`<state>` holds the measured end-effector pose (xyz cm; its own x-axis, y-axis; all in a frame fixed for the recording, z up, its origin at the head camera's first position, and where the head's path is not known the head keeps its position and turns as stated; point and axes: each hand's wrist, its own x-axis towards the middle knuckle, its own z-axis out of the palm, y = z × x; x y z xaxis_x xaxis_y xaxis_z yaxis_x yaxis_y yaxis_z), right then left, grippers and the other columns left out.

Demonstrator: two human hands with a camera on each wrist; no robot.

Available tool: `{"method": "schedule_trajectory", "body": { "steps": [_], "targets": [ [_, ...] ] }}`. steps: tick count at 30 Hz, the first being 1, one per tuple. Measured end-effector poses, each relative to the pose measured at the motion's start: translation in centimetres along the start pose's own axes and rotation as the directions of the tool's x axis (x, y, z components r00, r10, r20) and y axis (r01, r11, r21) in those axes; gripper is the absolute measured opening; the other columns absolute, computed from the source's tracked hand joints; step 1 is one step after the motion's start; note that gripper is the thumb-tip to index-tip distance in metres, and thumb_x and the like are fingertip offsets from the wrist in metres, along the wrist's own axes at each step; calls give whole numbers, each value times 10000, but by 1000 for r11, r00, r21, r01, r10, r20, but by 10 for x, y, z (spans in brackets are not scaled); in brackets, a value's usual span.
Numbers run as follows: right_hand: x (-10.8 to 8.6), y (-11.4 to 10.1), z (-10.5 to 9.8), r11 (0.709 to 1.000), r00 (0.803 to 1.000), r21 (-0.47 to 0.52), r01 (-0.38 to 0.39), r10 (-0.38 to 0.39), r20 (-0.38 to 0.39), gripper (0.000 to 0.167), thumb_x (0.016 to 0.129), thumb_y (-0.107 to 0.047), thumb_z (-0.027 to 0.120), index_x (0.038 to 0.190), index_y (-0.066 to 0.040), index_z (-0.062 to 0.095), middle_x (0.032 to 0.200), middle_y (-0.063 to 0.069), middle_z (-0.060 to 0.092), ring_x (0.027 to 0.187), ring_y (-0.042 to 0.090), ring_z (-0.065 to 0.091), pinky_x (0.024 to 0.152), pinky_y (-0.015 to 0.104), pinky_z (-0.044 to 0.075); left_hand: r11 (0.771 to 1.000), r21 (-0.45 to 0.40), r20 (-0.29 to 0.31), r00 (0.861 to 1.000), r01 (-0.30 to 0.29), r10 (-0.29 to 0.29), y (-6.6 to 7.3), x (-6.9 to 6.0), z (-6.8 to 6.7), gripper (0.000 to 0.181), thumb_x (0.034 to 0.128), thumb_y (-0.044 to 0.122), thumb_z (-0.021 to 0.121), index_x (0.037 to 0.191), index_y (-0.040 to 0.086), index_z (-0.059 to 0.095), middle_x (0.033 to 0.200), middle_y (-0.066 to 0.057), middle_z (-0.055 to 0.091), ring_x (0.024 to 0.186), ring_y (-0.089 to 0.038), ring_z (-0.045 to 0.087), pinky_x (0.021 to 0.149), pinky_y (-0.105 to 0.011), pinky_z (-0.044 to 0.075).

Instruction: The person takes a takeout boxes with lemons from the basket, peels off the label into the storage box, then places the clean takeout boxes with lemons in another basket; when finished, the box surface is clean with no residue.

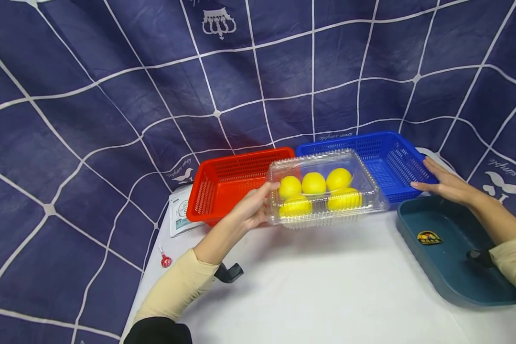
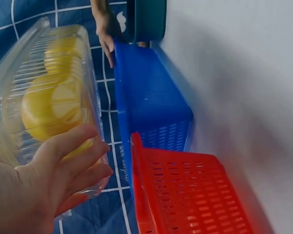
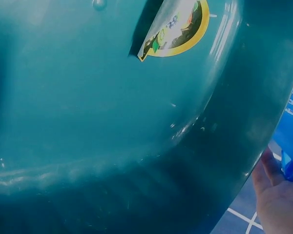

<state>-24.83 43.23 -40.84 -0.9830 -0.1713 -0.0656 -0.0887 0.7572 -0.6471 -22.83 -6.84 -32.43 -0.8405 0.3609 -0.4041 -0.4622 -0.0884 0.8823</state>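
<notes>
My left hand grips the left end of a clear plastic clamshell box, held up above the table and tilted. Inside the box lie several round yellow balls, possibly fruit. The left wrist view shows the fingers spread along the box's side, partly hiding the yellow balls. My right hand holds the right end of the blue plastic basket at its rim. In the right wrist view that hand is partly cut off, with its fingers behind the basket's edge.
A red plastic basket stands left of the blue one. Under my right forearm sits a dark teal tub with a sticker. A white packet and a red lollipop lie at the left. Dark blue checked cloth hangs behind.
</notes>
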Motion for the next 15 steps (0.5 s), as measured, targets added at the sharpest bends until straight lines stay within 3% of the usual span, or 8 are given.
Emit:
{"method": "schedule_trajectory", "body": {
  "steps": [8, 15],
  "targets": [
    [-1, -2, 0, 1000, 1000, 6, 3, -3, -1, 956, 955, -399, 521, 1514, 2, -143, 1568, 261, -239, 1421, 536, -178, 1078, 766, -58, 999, 22, -4, 999, -39, 40, 16, 28, 19, 473, 896, 326, 593, 1269, 41, 541, 1176, -134, 509, 1129, -377, 566, 1011, -586, 460],
    [0, -1, 0, 1000, 1000, 7, -12, 12, 4, 957, 955, -413, 518, 1520, -27, -150, 1572, 231, -255, 1424, 530, -180, 1071, 775, -48, 999, 20, 17, 999, -43, 43, 28, 53, 38, 417, 895, 310, 603, 1186, 14, 572, 1074, -130, 546, 979, -301, 598, 1013, -549, 473]
  ]
}}
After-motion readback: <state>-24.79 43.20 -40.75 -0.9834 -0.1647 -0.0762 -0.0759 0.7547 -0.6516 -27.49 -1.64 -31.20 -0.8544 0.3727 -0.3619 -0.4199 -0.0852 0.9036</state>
